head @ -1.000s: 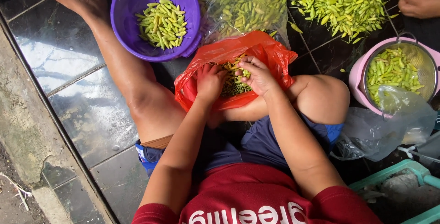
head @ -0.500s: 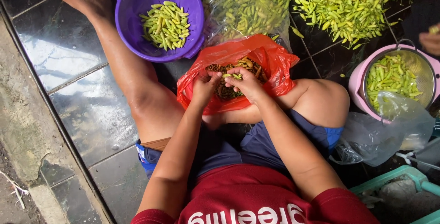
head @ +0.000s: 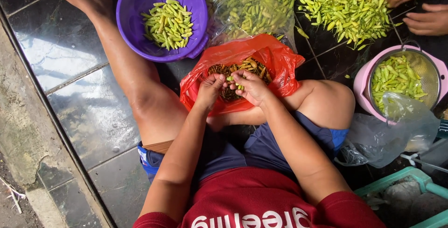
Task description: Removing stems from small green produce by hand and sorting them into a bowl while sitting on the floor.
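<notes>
I'm seeing left hand (head: pixel 211 89) and right hand (head: pixel 250 87) meeting over red plastic bag (head: pixel 275 62) lying between legs on tiled floor (head: pixel 79 111). Both hands' fingers pressing together, pinching small green chilies (head: pixel 234 79) above brown stem scraps (head: pixel 254 65) in bag. Purple bowl (head: pixel 140 4) of green chilies sitting just beyond left hand. Pink colander (head: pixel 361 81) sitting off right; another person's hands (head: pixel 415 4) working at loose chili pile (head: pixel 347 6).

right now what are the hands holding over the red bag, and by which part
Both the left hand and the right hand pinch small green chillies at their fingertips, above the red bag. Which end of the chillies is gripped is too small to tell.
</notes>
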